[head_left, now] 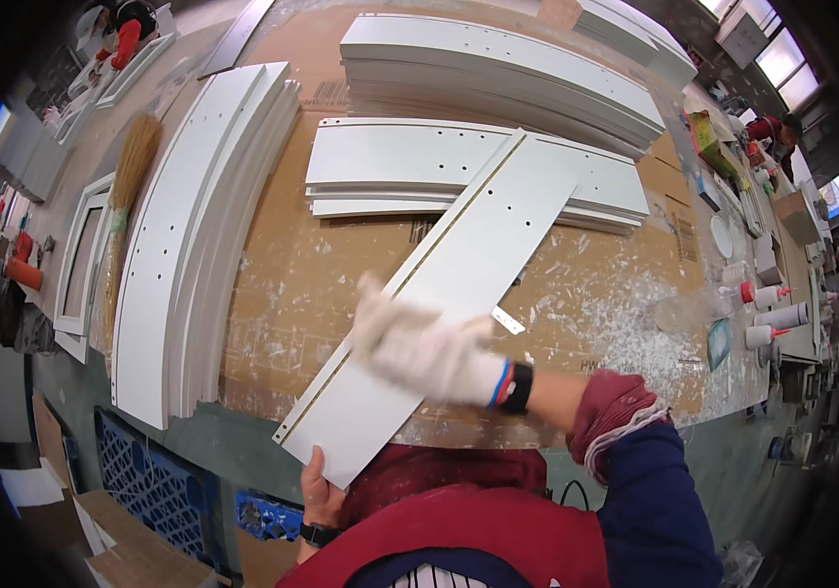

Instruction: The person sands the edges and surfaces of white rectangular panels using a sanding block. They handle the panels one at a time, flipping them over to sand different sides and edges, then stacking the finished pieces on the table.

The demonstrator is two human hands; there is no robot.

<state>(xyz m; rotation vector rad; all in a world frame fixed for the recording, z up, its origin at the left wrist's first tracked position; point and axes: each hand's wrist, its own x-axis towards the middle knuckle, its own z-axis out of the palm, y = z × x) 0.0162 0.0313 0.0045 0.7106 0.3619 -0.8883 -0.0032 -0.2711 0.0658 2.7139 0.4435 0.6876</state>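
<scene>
While the head camera looked down on the workbench, this was the scene, line by line:

Panel: a long white panel (439, 304) lay slantwise across the cardboard-covered bench (282, 284), near end overhanging the bench edge toward the person, far end resting on a low stack of white boards (380, 162). A dark groove ran along its left edge and small holes dotted its face.

Left hand: bare left hand (318, 490), fingers curled round the panel's near corner, gripping it from beneath.

Right hand: right hand (429, 348) in a white glove, blurred, laid flat on the panel's face about midway along; spread rather than clenched, though the blur hid the fingers' exact set. A dark watch sat at the wrist, red sleeve pushed up behind it.

Left of the panel: a tall leaning stack of long white boards (194, 235), and beside that a straw broom (125, 196) and a white frame (81, 260).

Far side: a second, thicker pile of white boards (508, 78) lay beyond the low stack.

Right of the panel: white shavings (625, 323) scattered over the cardboard; further right, red-capped bottles (767, 314) crowded the bench edge.

Below the bench: a blue plastic crate (150, 475) stood on the floor at lower left.

Background: another person in red (767, 132) worked at the far right.
</scene>
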